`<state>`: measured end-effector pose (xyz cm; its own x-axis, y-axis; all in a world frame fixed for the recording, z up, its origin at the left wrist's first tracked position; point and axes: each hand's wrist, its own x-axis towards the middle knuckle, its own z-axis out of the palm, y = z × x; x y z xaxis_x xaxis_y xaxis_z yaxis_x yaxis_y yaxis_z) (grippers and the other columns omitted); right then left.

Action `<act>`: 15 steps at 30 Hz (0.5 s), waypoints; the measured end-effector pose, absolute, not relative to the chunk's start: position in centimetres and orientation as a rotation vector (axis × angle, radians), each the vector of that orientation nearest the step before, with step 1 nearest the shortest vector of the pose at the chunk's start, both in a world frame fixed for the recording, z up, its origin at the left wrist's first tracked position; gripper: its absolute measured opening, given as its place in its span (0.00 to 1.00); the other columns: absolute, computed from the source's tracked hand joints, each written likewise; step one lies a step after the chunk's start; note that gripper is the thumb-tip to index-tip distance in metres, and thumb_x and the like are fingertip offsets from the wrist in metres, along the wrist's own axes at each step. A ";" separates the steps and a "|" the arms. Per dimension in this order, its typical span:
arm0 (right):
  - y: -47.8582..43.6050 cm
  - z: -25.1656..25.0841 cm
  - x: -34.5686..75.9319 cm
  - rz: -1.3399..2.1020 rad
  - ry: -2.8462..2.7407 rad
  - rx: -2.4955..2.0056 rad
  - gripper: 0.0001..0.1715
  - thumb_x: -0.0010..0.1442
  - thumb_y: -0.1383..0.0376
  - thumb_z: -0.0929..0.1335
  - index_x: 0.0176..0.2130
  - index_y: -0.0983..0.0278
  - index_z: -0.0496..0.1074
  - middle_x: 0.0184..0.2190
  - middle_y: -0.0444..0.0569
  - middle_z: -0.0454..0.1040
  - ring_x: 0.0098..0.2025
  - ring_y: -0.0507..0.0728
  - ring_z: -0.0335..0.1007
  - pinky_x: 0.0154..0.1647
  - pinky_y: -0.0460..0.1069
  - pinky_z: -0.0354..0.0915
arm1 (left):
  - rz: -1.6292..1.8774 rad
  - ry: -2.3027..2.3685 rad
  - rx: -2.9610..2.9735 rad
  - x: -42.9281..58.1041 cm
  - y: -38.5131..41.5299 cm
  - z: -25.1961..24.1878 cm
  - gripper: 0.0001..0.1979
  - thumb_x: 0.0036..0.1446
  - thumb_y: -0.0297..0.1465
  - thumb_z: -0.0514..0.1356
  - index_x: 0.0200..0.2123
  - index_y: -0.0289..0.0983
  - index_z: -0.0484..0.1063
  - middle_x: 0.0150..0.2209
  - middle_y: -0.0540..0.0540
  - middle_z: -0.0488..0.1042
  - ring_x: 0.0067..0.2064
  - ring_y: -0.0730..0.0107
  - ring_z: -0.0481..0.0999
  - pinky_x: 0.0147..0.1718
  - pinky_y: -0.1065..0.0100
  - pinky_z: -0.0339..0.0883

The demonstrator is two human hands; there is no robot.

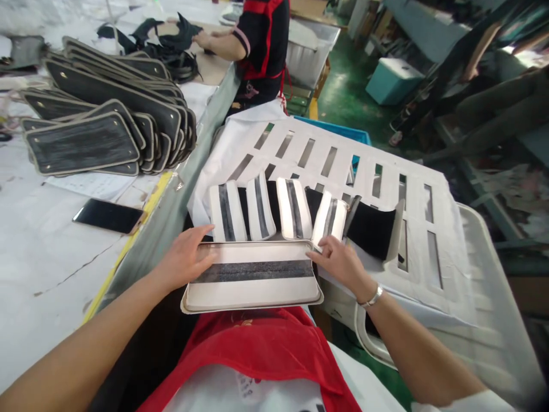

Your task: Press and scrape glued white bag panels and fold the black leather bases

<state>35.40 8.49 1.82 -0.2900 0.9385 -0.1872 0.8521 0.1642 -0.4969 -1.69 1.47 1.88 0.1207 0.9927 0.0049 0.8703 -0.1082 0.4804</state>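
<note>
A long white panel (255, 294) with rounded corners and a dark grey stripe along its length lies crosswise in front of me, just above my red apron (257, 337). Another panel edge shows beneath its rim. My left hand (186, 258) grips the panel's left end, thumb on the upper face and fingers at the far edge. At the right far corner, my right hand (338, 262) pinches the rim between thumb and fingers. Just beyond stand several smaller white pieces (294, 209), each with a grey stripe, with black material between them. A black curved piece (373, 229) lies to their right.
On the left table are stacked dark panels with pale edging (81, 143) and a phone (109, 216). A white slotted sheet (364, 146) covers the surface ahead, over a white plastic chair (493, 274). A co-worker (266, 46) handles black pieces beyond. A teal box (393, 80) stands on the floor.
</note>
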 end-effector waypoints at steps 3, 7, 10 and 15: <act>8.6 3.0 31.5 0.304 -2.506 -1.407 0.17 0.60 0.55 0.66 0.42 0.65 0.67 0.35 0.51 0.72 0.38 0.57 0.68 0.40 0.51 0.61 | 0.310 1.663 2.171 1.5 3.9 2.4 0.28 0.53 0.35 0.54 0.58 0.34 0.59 0.54 0.39 0.69 0.54 0.56 0.69 0.54 0.57 0.61; 9.1 2.2 26.9 0.235 -2.766 -0.960 0.11 0.61 0.63 0.66 0.44 0.66 0.68 0.43 0.54 0.70 0.46 0.60 0.64 0.48 0.53 0.59 | 0.076 1.594 2.155 3.4 5.7 2.6 0.26 0.53 0.33 0.53 0.57 0.37 0.61 0.47 0.43 0.75 0.46 0.56 0.76 0.44 0.60 0.68; 9.8 1.1 26.0 0.340 -2.740 -0.846 0.10 0.61 0.66 0.66 0.44 0.67 0.68 0.42 0.54 0.71 0.45 0.59 0.64 0.48 0.54 0.61 | 0.016 1.552 2.186 3.6 6.1 2.8 0.25 0.53 0.32 0.53 0.56 0.38 0.62 0.44 0.44 0.77 0.43 0.57 0.77 0.41 0.63 0.69; 10.7 0.3 26.6 0.505 -2.607 -0.657 0.10 0.62 0.66 0.64 0.44 0.66 0.69 0.40 0.52 0.72 0.43 0.57 0.66 0.47 0.51 0.65 | 0.064 1.459 2.163 3.6 6.3 2.7 0.23 0.53 0.30 0.54 0.54 0.38 0.62 0.44 0.46 0.77 0.44 0.61 0.77 0.41 0.67 0.68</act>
